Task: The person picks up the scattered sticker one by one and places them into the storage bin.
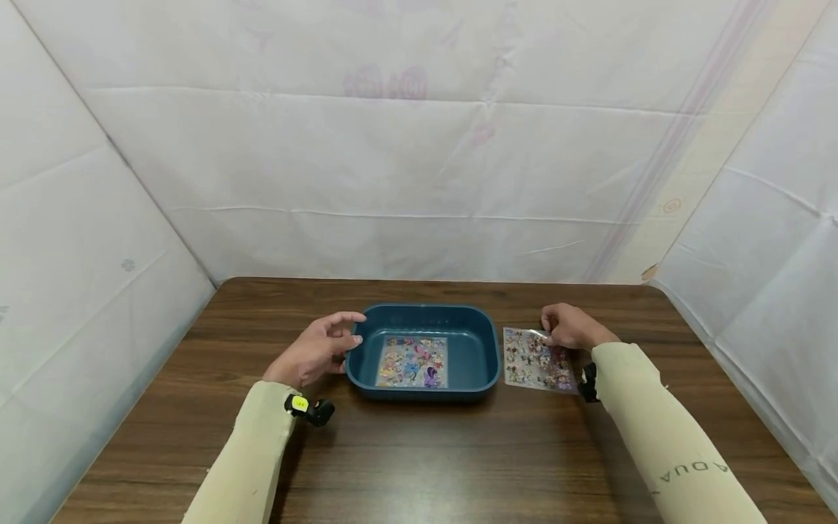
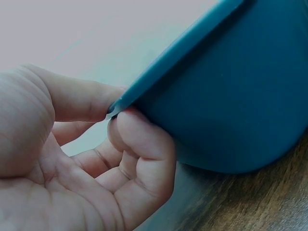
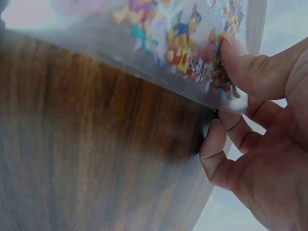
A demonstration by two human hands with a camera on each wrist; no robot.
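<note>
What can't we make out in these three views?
- Sticker sheet beside the tray: its far corner sits under the right hand in the head view; the print is too small there and blurred in the right wrist view.
- Sheet in the tray: print too small.
- Left hand: the left wrist view shows thumb and finger on the tray rim, the tray cut off by the edges.
</note>
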